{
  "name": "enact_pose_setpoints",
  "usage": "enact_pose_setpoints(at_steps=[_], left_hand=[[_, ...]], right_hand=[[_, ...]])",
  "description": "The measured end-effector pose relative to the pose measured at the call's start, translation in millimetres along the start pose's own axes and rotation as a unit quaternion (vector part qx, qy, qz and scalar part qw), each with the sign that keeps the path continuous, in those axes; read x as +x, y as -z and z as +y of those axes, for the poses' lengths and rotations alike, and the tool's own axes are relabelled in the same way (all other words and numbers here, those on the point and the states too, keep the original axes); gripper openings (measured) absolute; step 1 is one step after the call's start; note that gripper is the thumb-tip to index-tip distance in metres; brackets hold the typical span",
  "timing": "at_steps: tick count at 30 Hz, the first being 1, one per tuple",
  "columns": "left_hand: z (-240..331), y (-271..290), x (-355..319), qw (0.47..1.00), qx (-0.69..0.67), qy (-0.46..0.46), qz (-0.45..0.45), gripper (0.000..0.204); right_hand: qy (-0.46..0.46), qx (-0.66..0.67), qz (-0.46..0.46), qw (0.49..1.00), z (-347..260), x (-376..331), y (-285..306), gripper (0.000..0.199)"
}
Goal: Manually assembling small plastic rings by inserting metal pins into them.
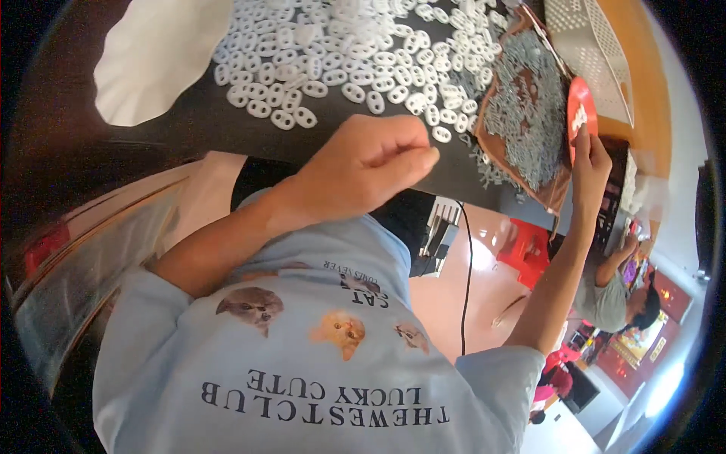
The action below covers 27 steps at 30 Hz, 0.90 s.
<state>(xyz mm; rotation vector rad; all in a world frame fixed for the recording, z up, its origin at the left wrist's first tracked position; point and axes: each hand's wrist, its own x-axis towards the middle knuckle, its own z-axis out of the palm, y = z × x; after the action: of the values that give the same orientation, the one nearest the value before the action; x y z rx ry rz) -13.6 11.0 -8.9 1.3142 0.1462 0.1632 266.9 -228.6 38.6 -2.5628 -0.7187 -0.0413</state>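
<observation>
My left hand (370, 163) is closed over the near edge of the dark table, thumb pressed against the curled fingers; whatever they may hold is hidden. At the right, my right hand (592, 163) reaches to a red dish (582, 92), its fingers drawn together at small white pieces (579, 118) there. Whether a piece is between those fingertips is too small to make out. Many white oval plastic pieces (333, 77), each with two holes, lie spread beyond my left hand. Between the hands, a heap of small grey parts (522, 113) fills a brown tray-like holder (558, 195).
A white scalloped sheet or tray (155, 64) lies at the far left. A white perforated basket (597, 53) stands at the far right. Below the table are a red stool (523, 250) and a black cable (465, 295). Another person (616, 295) sits farther off at the right.
</observation>
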Motion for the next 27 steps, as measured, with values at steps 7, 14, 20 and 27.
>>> enact_pose_setpoints(at_steps=[7, 14, 20, 27], left_hand=[[-7, 2, -2, 1.000, 0.024, -0.002, -0.014, 0.018], [-5, 3, -3, 0.999, 0.042, -0.025, -0.003, 0.018], [-2, 8, 0, 0.997, 0.060, -0.047, 0.005, 0.020], [-3, 9, 3, 0.998, 0.035, -0.049, 0.000, 0.019]], right_hand=[[0.290, 0.046, -0.082, 0.952, -139, 3, -63, 0.014], [0.461, -0.079, -0.044, 0.883, -175, 40, -111, 0.016], [0.479, -0.121, -0.047, 0.868, -180, 48, -126, 0.012], [0.490, -0.008, -0.062, 0.870, -176, 51, -120, 0.011]])
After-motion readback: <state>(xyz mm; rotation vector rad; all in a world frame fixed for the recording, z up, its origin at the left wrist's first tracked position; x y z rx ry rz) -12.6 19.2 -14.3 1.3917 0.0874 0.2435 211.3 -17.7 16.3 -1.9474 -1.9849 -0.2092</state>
